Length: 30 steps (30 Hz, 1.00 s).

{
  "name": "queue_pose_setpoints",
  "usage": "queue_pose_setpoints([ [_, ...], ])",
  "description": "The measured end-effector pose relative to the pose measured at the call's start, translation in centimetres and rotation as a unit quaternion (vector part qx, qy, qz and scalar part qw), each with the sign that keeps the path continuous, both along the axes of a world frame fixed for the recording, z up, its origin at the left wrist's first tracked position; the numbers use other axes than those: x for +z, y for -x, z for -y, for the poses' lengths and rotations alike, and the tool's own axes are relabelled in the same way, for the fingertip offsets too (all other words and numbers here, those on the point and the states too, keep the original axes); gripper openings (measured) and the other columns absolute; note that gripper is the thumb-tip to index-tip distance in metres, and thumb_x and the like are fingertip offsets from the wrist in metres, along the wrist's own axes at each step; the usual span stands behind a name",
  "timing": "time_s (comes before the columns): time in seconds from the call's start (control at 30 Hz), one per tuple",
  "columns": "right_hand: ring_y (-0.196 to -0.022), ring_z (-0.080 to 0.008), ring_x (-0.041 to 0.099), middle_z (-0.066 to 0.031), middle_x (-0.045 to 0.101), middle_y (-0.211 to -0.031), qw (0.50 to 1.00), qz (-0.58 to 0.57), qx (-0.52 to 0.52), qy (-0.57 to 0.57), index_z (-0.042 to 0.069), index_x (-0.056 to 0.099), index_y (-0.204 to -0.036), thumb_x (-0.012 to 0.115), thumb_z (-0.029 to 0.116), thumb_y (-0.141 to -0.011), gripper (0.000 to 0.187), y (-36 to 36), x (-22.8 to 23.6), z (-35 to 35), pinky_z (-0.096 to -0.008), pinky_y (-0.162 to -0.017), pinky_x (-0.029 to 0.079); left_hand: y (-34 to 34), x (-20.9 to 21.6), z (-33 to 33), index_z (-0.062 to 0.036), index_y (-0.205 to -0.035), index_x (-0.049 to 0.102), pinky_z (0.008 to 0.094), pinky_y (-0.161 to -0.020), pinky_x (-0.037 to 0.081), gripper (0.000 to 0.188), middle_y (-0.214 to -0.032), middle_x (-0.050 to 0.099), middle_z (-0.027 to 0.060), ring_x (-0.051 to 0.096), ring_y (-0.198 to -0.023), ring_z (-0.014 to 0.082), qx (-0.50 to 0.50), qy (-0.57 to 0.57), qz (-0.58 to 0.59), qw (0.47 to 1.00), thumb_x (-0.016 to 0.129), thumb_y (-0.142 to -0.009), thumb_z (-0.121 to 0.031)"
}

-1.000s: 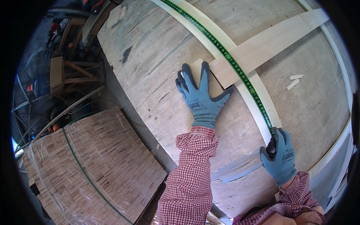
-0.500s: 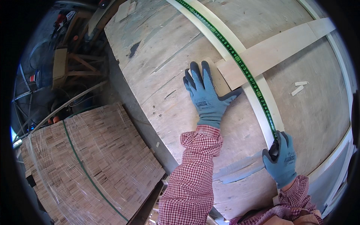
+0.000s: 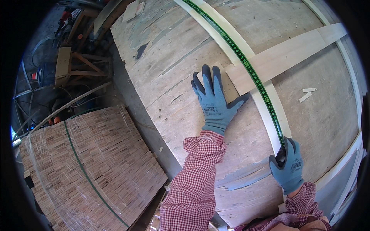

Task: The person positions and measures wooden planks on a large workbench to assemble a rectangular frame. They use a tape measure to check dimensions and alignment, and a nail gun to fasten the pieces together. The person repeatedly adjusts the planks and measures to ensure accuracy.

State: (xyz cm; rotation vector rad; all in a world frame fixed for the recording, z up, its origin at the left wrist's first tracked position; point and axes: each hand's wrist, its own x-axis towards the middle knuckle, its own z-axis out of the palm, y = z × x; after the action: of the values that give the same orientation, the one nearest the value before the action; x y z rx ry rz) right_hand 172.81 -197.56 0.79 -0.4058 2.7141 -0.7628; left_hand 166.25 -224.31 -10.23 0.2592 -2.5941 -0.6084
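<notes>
My right hand (image 3: 288,164), in a blue-grey glove, grips the black case of a tape measure (image 3: 281,156). Its green blade (image 3: 246,66) runs out to the far edge of view along a long pale wood strip (image 3: 274,91). A second pale board (image 3: 289,57) crosses that strip, and the blade passes over it. My left hand (image 3: 214,101), gloved alike, lies flat with spread fingers on the left of the crossing, its thumb by the board's end. Beneath that hand, partly hidden, is a small flat wood piece (image 3: 231,92).
All this lies on a large worn plywood tabletop (image 3: 169,88). Small wood scraps (image 3: 307,94) lie to the right. On the left stands a plastic-wrapped stack of wood blocks (image 3: 96,169) with a green strap. Behind it are a wooden trestle (image 3: 86,63) and clutter.
The view has shifted slightly, so the table and stack sit a little differently in the picture. Both hands keep their places, and the tape stays stretched along the strip.
</notes>
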Motion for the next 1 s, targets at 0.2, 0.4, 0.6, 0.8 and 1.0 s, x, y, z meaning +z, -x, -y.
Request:
queue_pose_setpoints([
  [0.2, -0.081, -0.0253, 0.06, -0.0162, 0.05, -0.114, 1.0, -0.003, -0.002, 0.004, -0.003, 0.048, -0.126, 0.075, 0.014, -0.072, 0.063, -0.1, -0.3, -0.2, -0.0338, -0.071, 0.053, 0.0, 0.6, 0.1, -0.014, -0.151, 0.025, 0.0694, -0.111, 0.012, 0.111, -0.156, 0.018, 0.0229, 0.012, -0.142, 0.0509, -0.021, -0.016, 0.001, 1.0, 0.081, -0.065, -0.056],
  [0.4, -0.082, -0.0253, 0.061, -0.0171, 0.051, -0.114, 1.0, 0.005, -0.01, 0.004, -0.003, 0.049, -0.126, 0.075, 0.014, -0.072, 0.063, -0.1, -0.3, -0.3, -0.0342, -0.07, 0.053, -0.2, 1.6, -0.2, -0.0225, -0.14, 0.049, 0.0635, -0.114, 0.014, 0.087, -0.153, 0.024, 0.0229, 0.024, -0.142, 0.0416, -0.028, 0.019, 0.017, 0.999, 0.085, -0.064, -0.041],
  [0.6, -0.083, -0.0274, 0.061, -0.0174, 0.052, -0.114, 0.998, 0.048, -0.03, 0.022, -0.003, 0.049, -0.125, 0.075, 0.015, -0.072, 0.063, 0.0, 0.1, -0.1, -0.0355, -0.072, 0.053, -0.5, 1.8, -0.1, -0.0355, -0.124, 0.063, 0.0659, -0.113, 0.014, 0.067, -0.154, 0.027, 0.0179, 0.026, -0.141, 0.0415, -0.034, 0.019, 0.023, 0.999, 0.086, -0.062, -0.037],
  [0.8, -0.087, -0.0295, 0.061, -0.0186, 0.052, -0.114, 0.999, 0.028, -0.018, 0.013, -0.004, 0.049, -0.125, 0.076, 0.017, -0.072, 0.063, 0.0, -0.1, -0.3, -0.0363, -0.074, 0.053, -0.4, 1.7, -0.3, -0.0349, -0.125, 0.062, 0.0659, -0.114, 0.014, 0.069, -0.154, 0.028, 0.0164, 0.025, -0.141, 0.0414, -0.026, 0.022, 0.027, 0.999, 0.087, -0.061, -0.036],
  [1.0, -0.088, -0.0305, 0.062, -0.0197, 0.052, -0.115, 0.999, 0.041, -0.028, 0.001, -0.004, 0.05, -0.125, 0.075, 0.019, -0.072, 0.063, -0.1, -0.3, -0.4, -0.0367, -0.076, 0.053, -0.3, 1.4, -0.1, -0.0381, -0.122, 0.063, 0.0739, -0.109, 0.015, 0.061, -0.152, 0.029, 0.0138, 0.014, -0.138, 0.0556, -0.032, 0.013, 0.028, 0.999, 0.083, -0.065, -0.045],
])
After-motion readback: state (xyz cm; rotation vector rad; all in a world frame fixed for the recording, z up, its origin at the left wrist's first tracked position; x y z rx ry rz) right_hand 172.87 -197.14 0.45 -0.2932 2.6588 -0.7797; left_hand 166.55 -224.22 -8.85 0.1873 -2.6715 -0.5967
